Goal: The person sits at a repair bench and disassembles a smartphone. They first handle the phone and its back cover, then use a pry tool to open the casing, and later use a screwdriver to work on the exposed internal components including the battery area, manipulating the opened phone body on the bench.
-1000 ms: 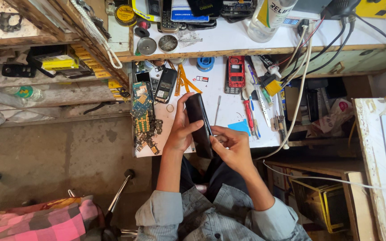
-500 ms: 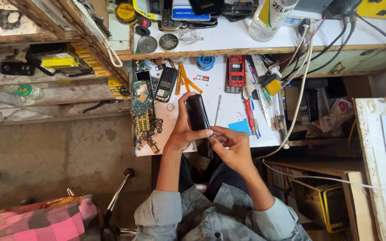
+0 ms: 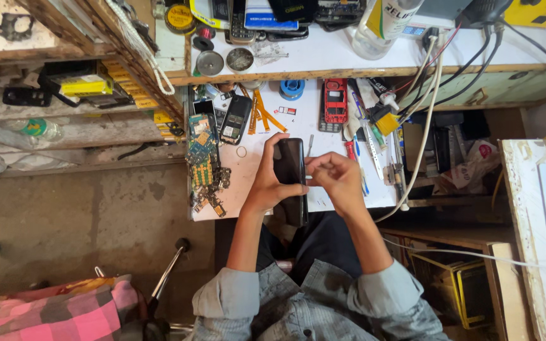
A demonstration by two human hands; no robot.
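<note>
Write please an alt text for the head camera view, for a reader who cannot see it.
Seen from above, a person's left hand holds a black rectangular smartphone over a cluttered white workbench, while the right hand pinches at its right edge. A red keypad phone, green circuit boards and orange strips lie around.
</note>
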